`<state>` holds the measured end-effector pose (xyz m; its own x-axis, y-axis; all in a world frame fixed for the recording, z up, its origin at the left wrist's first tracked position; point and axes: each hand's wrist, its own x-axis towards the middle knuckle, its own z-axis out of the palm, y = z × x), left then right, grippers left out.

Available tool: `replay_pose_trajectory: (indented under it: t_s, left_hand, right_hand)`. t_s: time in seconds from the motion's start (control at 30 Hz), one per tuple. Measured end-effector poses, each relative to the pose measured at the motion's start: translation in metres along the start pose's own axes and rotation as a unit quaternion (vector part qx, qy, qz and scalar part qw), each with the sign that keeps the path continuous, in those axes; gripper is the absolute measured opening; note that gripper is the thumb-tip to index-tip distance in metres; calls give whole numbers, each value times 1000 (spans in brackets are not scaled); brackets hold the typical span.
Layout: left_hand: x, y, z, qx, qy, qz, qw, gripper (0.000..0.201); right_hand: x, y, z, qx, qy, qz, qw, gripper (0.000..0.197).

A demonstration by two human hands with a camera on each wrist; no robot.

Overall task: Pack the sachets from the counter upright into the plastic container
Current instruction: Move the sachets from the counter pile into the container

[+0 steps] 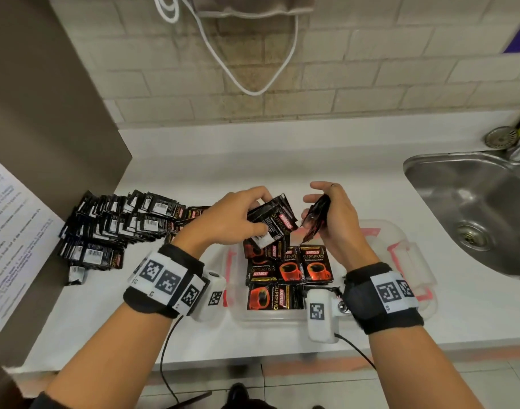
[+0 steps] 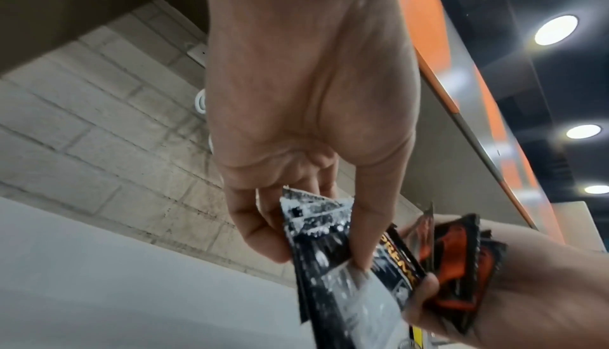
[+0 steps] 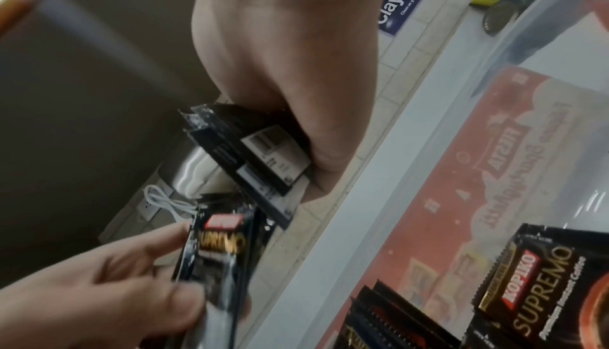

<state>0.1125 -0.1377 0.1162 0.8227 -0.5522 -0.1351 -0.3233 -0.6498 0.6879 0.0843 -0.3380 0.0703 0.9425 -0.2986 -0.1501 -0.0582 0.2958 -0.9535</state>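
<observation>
Left hand point(image 1: 235, 215) nearest, over container's far end, thumb and fingers pinching fanned sachets point(image 1: 272, 224). Right hand point(image 1: 334, 219) just beside, fingers curled round upright bunch of sachets point(image 1: 316, 218). Below both: clear plastic container point(image 1: 412, 261) on white counter point(image 1: 282, 160), sachets lying flat inside point(image 1: 288, 273). Loose sachet pile point(image 1: 117, 228) at left. Steel sink point(image 1: 474, 208) far right.
</observation>
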Motion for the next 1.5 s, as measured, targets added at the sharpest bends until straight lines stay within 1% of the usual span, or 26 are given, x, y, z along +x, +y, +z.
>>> replay_pose_trajectory:
  t_s: [0.13,0.2,0.27,0.33,0.43,0.5,0.57,0.67,0.77,0.83,0.9,0.97,1.07,1.17,1.27,1.33,1.37,1.43,1.5]
  left_hand:
    - [-5,-7,21,99,-74,20,992,31]
    - [-5,-10,33,168,-86,26,982,38]
    - [-4,-13,43,227,-76,32,970,44]
    - [-3,-16,50,261,-57,42,963,47]
    - [-2,-19,58,292,-35,55,954,47]
    - [-2,-20,63,307,-17,62,950,42]
    - [-2,-22,67,314,2,62,947,39]
    - [-3,-25,70,327,11,64,943,43]
    - [-2,-25,71,323,24,61,944,44]
    - [-3,-25,72,323,28,54,945,45]
    - [-4,-25,73,326,34,40,944,45]
    - [-4,-25,75,329,47,24,943,44]
    - [-4,-24,79,347,68,12,935,47]
    - [-2,-25,79,360,71,3,930,51]
    - [-2,-25,75,361,61,-2,931,56]
    - [-3,-23,69,350,45,2,936,62]
    - [-3,-21,63,339,35,5,940,67]
    - [-4,-15,51,303,17,5,953,83]
    - [-6,-7,38,236,4,1,972,101]
  right_hand:
    - [-3,-2,0,6,-3,0,1000,24]
    - [-5,-1,1,5,-7,2,1000,24]
    - [-7,0,3,4,-14,4,1000,25]
    - [-9,0,4,2,-21,9,1000,25]
    - [-10,4,5,3,-28,25,999,20]
    - [-10,7,6,-4,-26,43,999,16]
    - [-10,9,7,-18,-20,60,998,13]
    - [-10,10,6,-44,-10,74,996,16]
    - [-6,9,5,-56,-13,87,995,29]
    - [-6,7,6,-20,-12,103,994,28]
    - [-8,4,6,70,-13,112,991,20]
    - [-11,1,3,130,-28,106,985,17]
    - [-13,0,-2,139,-51,105,983,18]
    - [-14,4,-5,108,-67,108,986,26]
    - [-14,9,-9,16,-89,112,990,36]
    - [-12,11,-12,-27,-104,118,987,39]
    - [-11,11,-13,-50,-109,119,986,39]
    - [-9,11,-14,-100,-119,115,981,40]
    - [-10,11,-14,-116,-133,107,979,42]
